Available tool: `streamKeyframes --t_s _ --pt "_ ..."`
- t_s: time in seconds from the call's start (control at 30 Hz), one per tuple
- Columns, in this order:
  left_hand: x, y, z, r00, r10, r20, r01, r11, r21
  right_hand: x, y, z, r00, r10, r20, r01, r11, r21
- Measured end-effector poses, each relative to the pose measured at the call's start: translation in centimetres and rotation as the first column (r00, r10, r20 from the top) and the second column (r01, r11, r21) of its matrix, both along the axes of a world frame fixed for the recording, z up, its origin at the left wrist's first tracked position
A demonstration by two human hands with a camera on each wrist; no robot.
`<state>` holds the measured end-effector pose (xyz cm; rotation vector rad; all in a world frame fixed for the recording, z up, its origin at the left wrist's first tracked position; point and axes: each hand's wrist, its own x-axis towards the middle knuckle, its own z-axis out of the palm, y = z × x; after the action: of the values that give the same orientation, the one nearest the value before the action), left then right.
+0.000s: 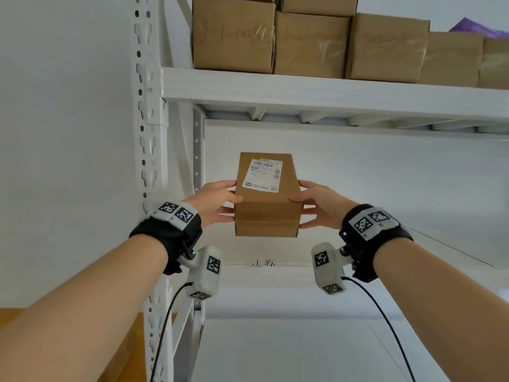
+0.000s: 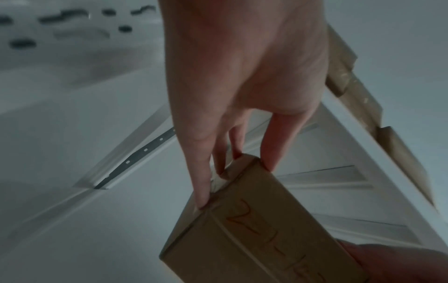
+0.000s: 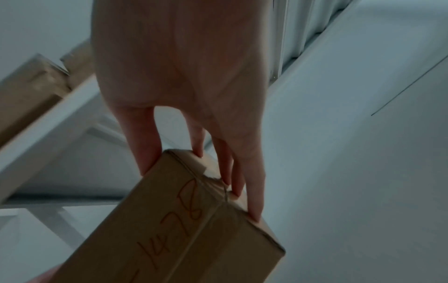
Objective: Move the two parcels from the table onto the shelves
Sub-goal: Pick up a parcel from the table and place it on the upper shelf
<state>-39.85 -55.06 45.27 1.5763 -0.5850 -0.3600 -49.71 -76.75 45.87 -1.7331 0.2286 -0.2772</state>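
Head view: I hold parcel [image 1: 267, 194] in air between left hand [image 1: 217, 203] and right hand [image 1: 319, 205], thumbs on top, fingers clamping its sides, inside bay below upper shelf [image 1: 330, 91] carrying stored boxes [image 1: 311, 41].

Left wrist view: fingertips [image 2: 202, 199] curl on parcel edge.

Right wrist view: same grip, mirrored.

Advice: keep parcel level, equal squeeze both sides, lower flat onto shelf board, release only once seated.
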Motion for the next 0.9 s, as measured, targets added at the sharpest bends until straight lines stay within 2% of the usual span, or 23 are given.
streamKeyframes --t_s 0.3,0.67,0.8,0.9 --pt "5.6 -2.9 -0.9 0.991 0.062 -0.118 -0.050 0.994 0.099 7.1 -3.1 -1.2 0.967 0.125 -0.223 -0.110 0.991 0.079" --pt "7.8 -3.4 -1.0 0.979 0.115 -0.169 -0.085 0.981 0.176 9.5 -3.5 -1.5 0.943 0.161 -0.291 -0.135 0.985 0.110" --pt "7.3 -3.4 -0.9 0.981 0.152 -0.118 -0.118 0.961 0.252 9.3 -3.2 -1.6 0.947 0.130 -0.294 -0.112 0.991 0.077" --pt "6.3 -3.5 -0.8 0.979 0.206 -0.009 -0.194 0.934 0.299 8.9 -2.7 -1.7 0.958 0.047 -0.281 -0.050 0.999 -0.004"
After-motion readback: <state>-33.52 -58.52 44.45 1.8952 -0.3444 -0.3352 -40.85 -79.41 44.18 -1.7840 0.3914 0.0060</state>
